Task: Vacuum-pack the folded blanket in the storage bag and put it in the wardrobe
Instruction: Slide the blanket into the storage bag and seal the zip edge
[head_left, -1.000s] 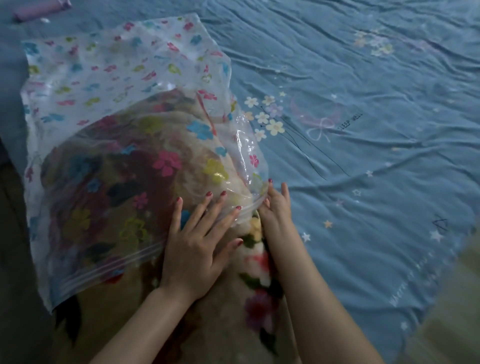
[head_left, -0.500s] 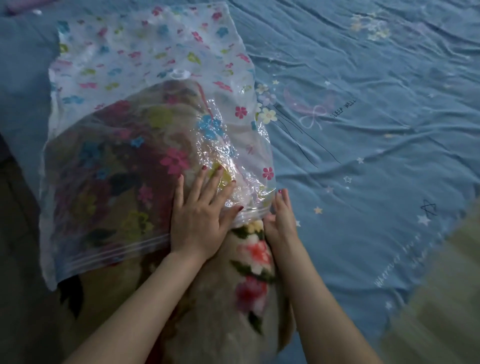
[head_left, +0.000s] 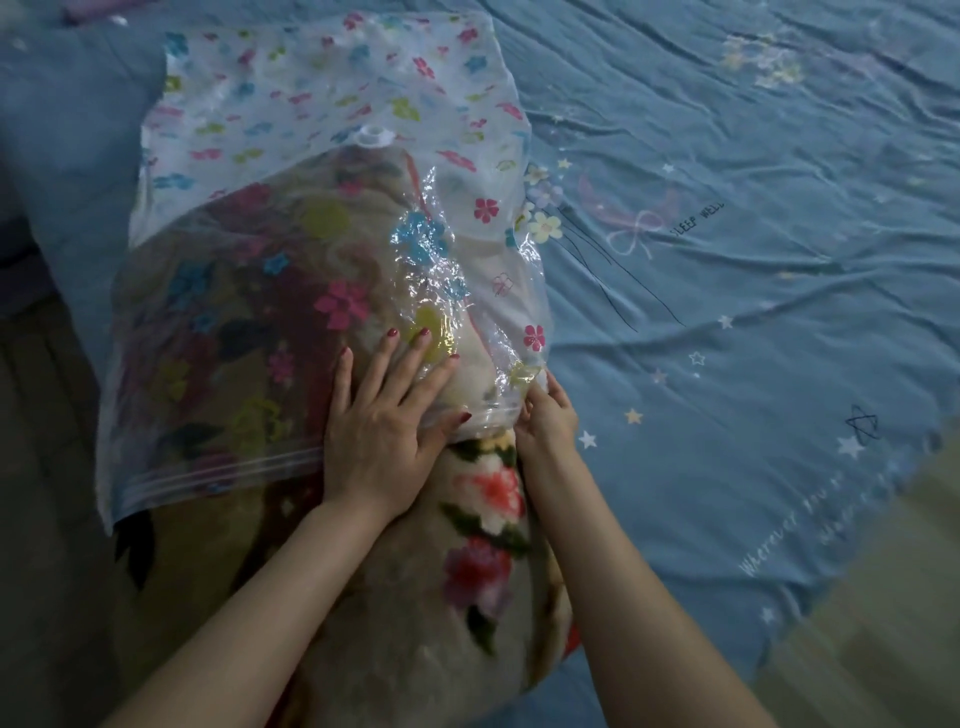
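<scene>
1. While the folded blanket (head_left: 467, 561) lies on the bed (head_left: 753, 312) only part-way inside the storage bag (head_left: 291, 171), the step in hand looks like stuffing it in.
2. Left hand (head_left: 384, 426) rests flat on the bag, fingers (head_left: 387, 353) straight and spread, over the blanket beneath.
3. Right hand (head_left: 548, 415) pinches the bag's open edge beside the blanket.
4. Next likely calls for drawing the mouth down over the exposed half before sealing.

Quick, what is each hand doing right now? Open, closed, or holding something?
Left hand: open, fingers spread, pressing flat on the storage bag over the blanket.
Right hand: fingers pinch the edge of the bag's mouth.
</scene>
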